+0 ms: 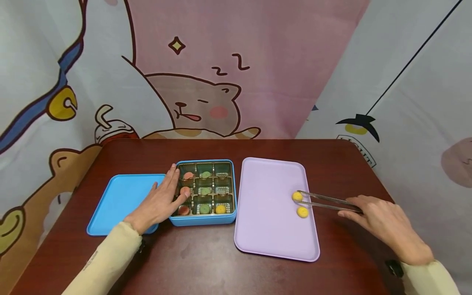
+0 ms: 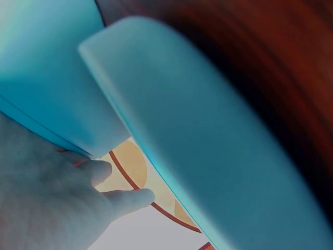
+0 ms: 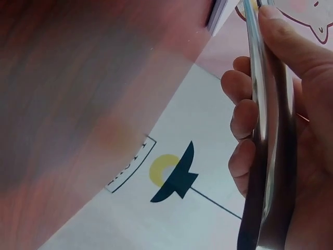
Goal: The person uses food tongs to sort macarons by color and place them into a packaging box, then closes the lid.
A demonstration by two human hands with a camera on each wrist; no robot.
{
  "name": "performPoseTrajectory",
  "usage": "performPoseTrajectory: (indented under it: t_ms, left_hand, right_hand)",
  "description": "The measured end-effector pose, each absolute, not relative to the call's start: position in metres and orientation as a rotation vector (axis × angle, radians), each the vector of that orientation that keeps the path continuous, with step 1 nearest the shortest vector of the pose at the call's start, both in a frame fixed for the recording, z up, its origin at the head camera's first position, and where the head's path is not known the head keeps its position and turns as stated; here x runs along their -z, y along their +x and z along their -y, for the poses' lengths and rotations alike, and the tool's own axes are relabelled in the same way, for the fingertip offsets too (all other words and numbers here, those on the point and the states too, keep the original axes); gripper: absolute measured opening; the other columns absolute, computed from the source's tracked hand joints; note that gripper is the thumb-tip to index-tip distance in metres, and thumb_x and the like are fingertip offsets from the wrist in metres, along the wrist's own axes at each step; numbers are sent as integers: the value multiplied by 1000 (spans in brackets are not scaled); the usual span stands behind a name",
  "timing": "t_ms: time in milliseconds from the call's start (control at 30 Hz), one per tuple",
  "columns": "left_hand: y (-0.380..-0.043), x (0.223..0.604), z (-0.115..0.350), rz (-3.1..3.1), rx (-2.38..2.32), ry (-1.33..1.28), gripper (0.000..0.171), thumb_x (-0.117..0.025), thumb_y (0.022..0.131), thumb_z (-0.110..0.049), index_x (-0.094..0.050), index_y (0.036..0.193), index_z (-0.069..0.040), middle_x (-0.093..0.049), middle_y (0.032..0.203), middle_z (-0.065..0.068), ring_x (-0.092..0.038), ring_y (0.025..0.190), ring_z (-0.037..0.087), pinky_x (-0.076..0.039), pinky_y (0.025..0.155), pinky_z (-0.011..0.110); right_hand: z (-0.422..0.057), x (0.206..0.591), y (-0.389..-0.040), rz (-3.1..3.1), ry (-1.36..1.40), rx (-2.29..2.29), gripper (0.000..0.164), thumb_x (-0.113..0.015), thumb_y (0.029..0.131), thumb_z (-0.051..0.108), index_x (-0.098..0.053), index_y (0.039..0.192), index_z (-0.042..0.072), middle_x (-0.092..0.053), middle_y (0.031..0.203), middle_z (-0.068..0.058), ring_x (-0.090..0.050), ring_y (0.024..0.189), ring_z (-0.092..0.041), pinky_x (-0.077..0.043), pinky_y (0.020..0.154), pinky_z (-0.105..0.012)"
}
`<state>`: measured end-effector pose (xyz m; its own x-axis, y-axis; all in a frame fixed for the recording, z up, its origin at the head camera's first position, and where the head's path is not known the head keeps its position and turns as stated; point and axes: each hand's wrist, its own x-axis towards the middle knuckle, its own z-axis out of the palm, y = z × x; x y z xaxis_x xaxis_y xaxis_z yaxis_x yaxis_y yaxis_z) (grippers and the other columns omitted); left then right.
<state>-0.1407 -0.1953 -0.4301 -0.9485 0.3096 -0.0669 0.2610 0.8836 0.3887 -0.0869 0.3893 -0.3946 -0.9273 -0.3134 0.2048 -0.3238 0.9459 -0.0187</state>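
Observation:
My right hand (image 1: 383,221) grips metal tongs (image 3: 268,135), its fingers wrapped round them. The tong tips lie on either side of a small yellow ball (image 1: 297,196) at the right part of the lilac tray (image 1: 269,237). Just below it sits a second yellow ball (image 1: 302,212). With fingers extended, my left hand (image 1: 156,205) rests along the left side of a blue box (image 1: 206,220), thumb over the rim. Inside the box, a gold divider holds pinkish and reddish pieces down the left column, green pieces (image 1: 205,209) down the middle, and a yellow one (image 1: 221,209) at bottom right.
A flat blue lid (image 1: 125,200) lies left of the box, partly beneath my left forearm and hand. Everything stands on a dark reddish-brown table (image 1: 206,262). A cartoon-printed cloth (image 1: 280,61) hangs behind the far edge.

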Motion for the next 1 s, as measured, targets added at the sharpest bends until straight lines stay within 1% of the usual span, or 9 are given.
performPoseTrajectory:
  t_ms: [200, 400, 500, 800, 1000]
  left_hand:
    - [-142, 430, 193, -2920, -578, 443, 87, -38, 108, -59, -7, 165, -1, 4, 173, 16, -8, 158, 37, -14, 116, 75]
    - [-142, 429, 194, -2921, -578, 433, 89, -36, 108, -62, -7, 166, -1, 6, 173, 14, -8, 158, 37, -14, 116, 74]
    - [-141, 429, 194, -2923, -583, 437, 88, -37, 108, -60, -8, 165, 0, 5, 173, 15, -9, 158, 37, -14, 116, 75]
    - [-141, 428, 194, -2923, -597, 437, 86, -38, 109, -58, -7, 165, 0, 4, 173, 17, -8, 158, 38, -14, 115, 75]
    - [-140, 429, 195, -2919, -589, 434, 87, -38, 109, -58, -7, 165, 1, 4, 173, 16, -8, 158, 38, -14, 116, 75]
  right_hand:
    - [-378, 398, -98, 2867, 523, -93, 43, -92, 74, 45, -79, 99, 13, -74, 86, -3, -65, 66, -18, -48, 47, -36]
    - [-361, 405, -111, 2889, 549, -143, 39, -90, 78, 46, -80, 100, 16, -72, 84, 3, -57, 63, -12, -46, 48, -32]
    - [-356, 410, -115, 2873, 577, -167, 37, -90, 78, 46, -80, 99, 17, -71, 84, 6, -55, 63, -10, -45, 49, -32]
    - [-354, 415, -120, 2904, 575, -211, 40, -89, 79, 45, -80, 103, 14, -73, 88, 2, -57, 66, -12, -50, 53, -35]
    - [-355, 416, -120, 2911, 555, -222, 39, -90, 79, 44, -81, 102, 13, -73, 87, 2, -58, 66, -12, -51, 53, -36]
